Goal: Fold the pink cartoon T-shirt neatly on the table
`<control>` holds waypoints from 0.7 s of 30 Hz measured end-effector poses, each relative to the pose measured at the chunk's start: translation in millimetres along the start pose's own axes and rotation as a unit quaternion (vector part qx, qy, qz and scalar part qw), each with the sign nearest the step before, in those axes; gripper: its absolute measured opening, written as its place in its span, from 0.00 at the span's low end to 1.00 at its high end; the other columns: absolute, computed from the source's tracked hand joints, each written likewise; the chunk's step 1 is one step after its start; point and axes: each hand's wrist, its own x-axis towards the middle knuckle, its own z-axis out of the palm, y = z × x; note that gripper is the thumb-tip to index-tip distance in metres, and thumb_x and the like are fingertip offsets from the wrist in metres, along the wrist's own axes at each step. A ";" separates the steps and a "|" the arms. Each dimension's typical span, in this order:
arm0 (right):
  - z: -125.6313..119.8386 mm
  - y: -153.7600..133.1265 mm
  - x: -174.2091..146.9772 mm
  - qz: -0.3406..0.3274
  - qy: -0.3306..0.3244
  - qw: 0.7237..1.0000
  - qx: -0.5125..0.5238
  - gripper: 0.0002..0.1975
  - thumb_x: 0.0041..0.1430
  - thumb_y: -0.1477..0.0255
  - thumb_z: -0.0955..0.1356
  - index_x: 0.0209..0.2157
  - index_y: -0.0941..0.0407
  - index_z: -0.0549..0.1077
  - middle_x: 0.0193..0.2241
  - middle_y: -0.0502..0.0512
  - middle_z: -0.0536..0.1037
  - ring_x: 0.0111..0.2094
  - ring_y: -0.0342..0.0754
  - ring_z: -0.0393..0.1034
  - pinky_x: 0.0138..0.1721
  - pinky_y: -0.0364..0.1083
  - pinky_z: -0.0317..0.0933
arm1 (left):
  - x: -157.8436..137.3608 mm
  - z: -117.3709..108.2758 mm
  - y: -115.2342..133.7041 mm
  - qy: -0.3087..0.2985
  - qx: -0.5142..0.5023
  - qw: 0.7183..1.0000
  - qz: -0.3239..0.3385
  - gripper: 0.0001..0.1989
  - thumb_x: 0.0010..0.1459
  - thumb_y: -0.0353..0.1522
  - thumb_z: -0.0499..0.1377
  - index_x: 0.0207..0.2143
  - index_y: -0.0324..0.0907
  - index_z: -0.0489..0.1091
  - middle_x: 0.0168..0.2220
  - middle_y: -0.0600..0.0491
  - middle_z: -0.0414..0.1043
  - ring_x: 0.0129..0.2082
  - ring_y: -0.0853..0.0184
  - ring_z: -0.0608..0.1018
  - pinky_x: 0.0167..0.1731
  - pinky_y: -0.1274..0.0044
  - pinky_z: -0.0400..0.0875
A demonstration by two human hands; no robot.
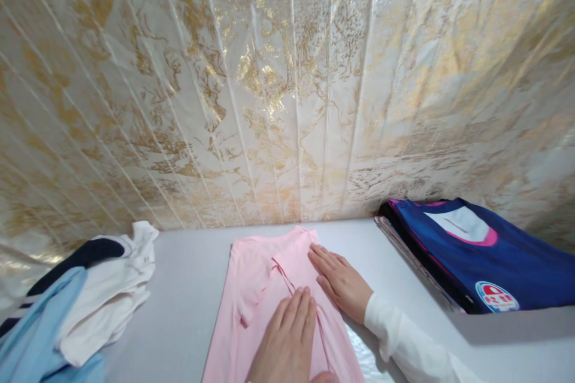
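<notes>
A pink shirt (258,311) lies on the light grey surface in front of me, its sides folded inward and a short sleeve turned over its upper part. My left hand (290,335) rests flat on the middle of the shirt with its fingers stretched out. Along the shirt's upper right edge lies my right hand (344,281), palm down and fingers extended, its wrist in a white sleeve. Neither hand grips the cloth. The lower end of the shirt runs out of the frame.
Loose clothes are heaped at the left: a white garment (108,299), a light blue one (49,329) and a dark navy one (74,260). At the right sits a stack of folded clothes topped by a blue shirt (503,251). A gold-patterned curtain (278,90) hangs behind the surface (179,287).
</notes>
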 end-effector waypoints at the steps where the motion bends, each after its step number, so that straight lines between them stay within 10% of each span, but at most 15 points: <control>1: 0.2 0.2 -0.4 -0.002 0.002 1.000 -0.001 0.24 0.64 0.72 0.56 0.61 0.60 0.55 0.63 0.60 0.54 0.63 0.50 0.46 0.59 0.54 0.51 | 0.7 -3.6 -0.4 0.008 -0.010 1.000 -0.001 0.38 0.59 0.50 0.51 0.61 0.30 0.54 0.62 0.37 0.51 0.60 0.51 0.58 0.55 0.64 0.56; 8: 2.5 2.6 -1.3 -0.020 0.016 1.000 0.000 0.24 0.64 0.72 0.56 0.61 0.58 0.55 0.62 0.60 0.55 0.63 0.50 0.47 0.58 0.55 0.53 | 8.8 -31.7 -1.7 0.068 -0.061 0.994 0.065 0.12 0.63 0.27 0.48 0.46 0.41 0.67 0.55 0.49 0.64 0.56 0.61 0.64 0.52 0.68 0.60; 21: 1.9 2.2 -1.1 -0.026 0.015 0.999 -0.016 0.24 0.64 0.73 0.56 0.61 0.59 0.55 0.62 0.60 0.54 0.63 0.51 0.48 0.58 0.56 0.53 | 9.9 -29.8 -1.1 0.101 -0.106 0.988 0.044 0.01 0.59 0.28 0.55 0.34 0.42 0.65 0.43 0.51 0.66 0.47 0.62 0.66 0.46 0.69 0.62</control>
